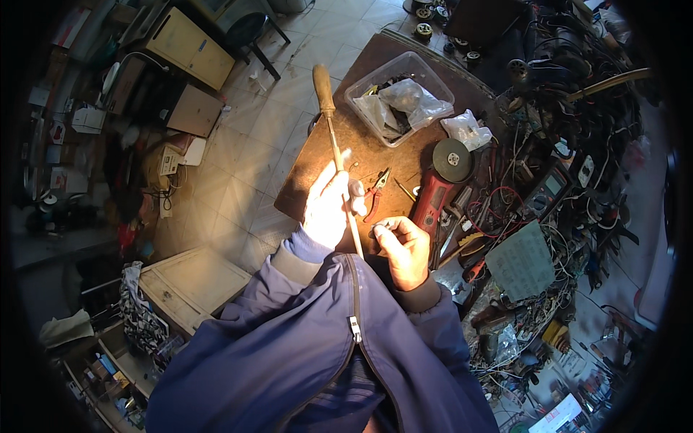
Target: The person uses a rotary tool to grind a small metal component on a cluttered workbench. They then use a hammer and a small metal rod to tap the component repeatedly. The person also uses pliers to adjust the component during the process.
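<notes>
A long thin tool with a wooden handle (323, 90) runs nearly upright through the picture, its handle pointing away from me. My left hand (326, 209) is closed around its shaft, brightly lit and partly washed out. Below that hand a pale rod continues toward my jacket; I cannot tell what kind of tool it is. My right hand (406, 249) sits just right of the rod, thumb and fingers pinched on something small and dark that I cannot make out. Beyond the hands, red-handled pliers (374, 200) lie on the brown tabletop (307, 173).
A clear plastic box (351, 96) with plastic bags stands at the far end. To the right lie a red angle grinder (429, 203), a white plastic bag (468, 130), a multimeter (550, 187) and tangled cables. A black stool (247, 30) stands on the tiled floor.
</notes>
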A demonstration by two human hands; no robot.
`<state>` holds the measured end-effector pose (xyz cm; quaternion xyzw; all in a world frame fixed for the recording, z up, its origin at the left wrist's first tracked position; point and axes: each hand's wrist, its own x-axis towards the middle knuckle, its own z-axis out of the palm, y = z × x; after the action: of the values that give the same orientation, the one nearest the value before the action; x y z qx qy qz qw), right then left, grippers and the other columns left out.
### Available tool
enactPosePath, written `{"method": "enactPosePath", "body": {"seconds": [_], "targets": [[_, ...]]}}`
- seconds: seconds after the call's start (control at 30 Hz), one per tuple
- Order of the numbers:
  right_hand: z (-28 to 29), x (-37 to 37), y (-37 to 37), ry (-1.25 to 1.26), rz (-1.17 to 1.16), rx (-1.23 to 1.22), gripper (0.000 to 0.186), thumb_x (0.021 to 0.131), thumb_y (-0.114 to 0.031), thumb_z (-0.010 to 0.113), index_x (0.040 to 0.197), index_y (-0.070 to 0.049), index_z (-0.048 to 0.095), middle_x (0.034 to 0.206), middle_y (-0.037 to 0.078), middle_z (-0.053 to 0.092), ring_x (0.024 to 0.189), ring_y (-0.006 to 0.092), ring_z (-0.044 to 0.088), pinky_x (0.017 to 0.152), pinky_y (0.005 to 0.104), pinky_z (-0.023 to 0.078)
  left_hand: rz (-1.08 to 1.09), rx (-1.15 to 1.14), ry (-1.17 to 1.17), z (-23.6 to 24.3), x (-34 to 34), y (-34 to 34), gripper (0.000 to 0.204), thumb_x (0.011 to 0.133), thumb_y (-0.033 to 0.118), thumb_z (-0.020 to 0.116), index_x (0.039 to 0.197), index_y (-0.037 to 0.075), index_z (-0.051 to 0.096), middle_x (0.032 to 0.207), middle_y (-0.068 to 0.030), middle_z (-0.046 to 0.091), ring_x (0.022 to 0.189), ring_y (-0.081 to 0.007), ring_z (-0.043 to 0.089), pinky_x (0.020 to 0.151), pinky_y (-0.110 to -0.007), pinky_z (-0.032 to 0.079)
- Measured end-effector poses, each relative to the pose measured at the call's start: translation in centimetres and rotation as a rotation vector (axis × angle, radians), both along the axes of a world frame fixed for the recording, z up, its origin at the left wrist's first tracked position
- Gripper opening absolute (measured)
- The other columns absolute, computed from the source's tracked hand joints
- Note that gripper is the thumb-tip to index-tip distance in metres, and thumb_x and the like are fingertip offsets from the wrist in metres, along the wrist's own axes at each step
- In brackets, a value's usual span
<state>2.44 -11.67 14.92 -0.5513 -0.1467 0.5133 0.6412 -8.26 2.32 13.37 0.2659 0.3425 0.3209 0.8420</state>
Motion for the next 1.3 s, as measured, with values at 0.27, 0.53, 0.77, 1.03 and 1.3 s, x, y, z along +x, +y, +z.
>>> {"method": "enactPosePath", "body": {"seconds": [0.27,0.53,0.77,1.03,1.3], "targets": [[-0.6,-0.8,-0.8,-0.532,0.22,-0.273,0.018,0.092,-0.014,0.069,0.091,0.004,0.065,0.076,0.005,0.065,0.067,0.0108,0.057,0.065,0.0284,0.048,0.073,-0.416,-0.096,-4.1,-0.1,-0.5,0.027,0.109,0.026,0.043,0.126,0.008,0.054,0.084,-0.0062,0.059,0.061,-0.0119,0.046,0.054,-0.028,0.041],[-1.3,-1.0,-1.0,-0.627,0.292,-0.389,0.024,0.087,-0.018,0.072,0.084,0.005,0.066,0.07,0.021,0.067,0.062,0.0268,0.066,0.06,0.0381,0.052,0.091,-0.452,-0.018,-7.4,0.5,-2.3,0.035,0.111,0.042,0.043,0.112,0.009,0.056,0.075,-0.0002,0.053,0.049,-0.0081,0.036,0.045,-0.024,0.031],[-1.7,-1.1,-0.6,-0.63,0.337,-0.451,0.027,0.085,-0.02,0.074,0.08,0.005,0.065,0.067,0.019,0.064,0.061,0.0233,0.062,0.058,0.0373,0.049,0.122,-0.458,-0.056,-7.0,0.8,-2.2,0.03,0.111,0.04,0.046,0.11,0.012,0.059,0.07,0.0032,0.046,0.048,-0.006,0.032,0.042,-0.022,0.028],[-2.8,-1.2,0.1,-0.753,0.342,-0.399,0.025,0.084,-0.018,0.074,0.08,0.005,0.064,0.063,0.009,0.059,0.059,0.0127,0.051,0.055,0.0338,0.042,0.143,-0.561,-0.066,-9.2,1.1,-1.9,0.031,0.11,0.041,0.047,0.109,0.013,0.059,0.068,0.0046,0.044,0.047,-0.0055,0.03,0.041,-0.022,0.026],[-3.5,-1.4,0.4,-0.661,0.345,-0.479,0.026,0.083,-0.018,0.075,0.078,0.006,0.064,0.06,0.009,0.057,0.057,0.0125,0.05,0.053,0.0348,0.041,0.14,-0.573,0.077,-7.7,1.8,-1.2,0.03,0.109,0.041,0.049,0.109,0.012,0.058,0.069,0.0039,0.045,0.049,-0.0056,0.032,0.043,-0.022,0.028]]}}
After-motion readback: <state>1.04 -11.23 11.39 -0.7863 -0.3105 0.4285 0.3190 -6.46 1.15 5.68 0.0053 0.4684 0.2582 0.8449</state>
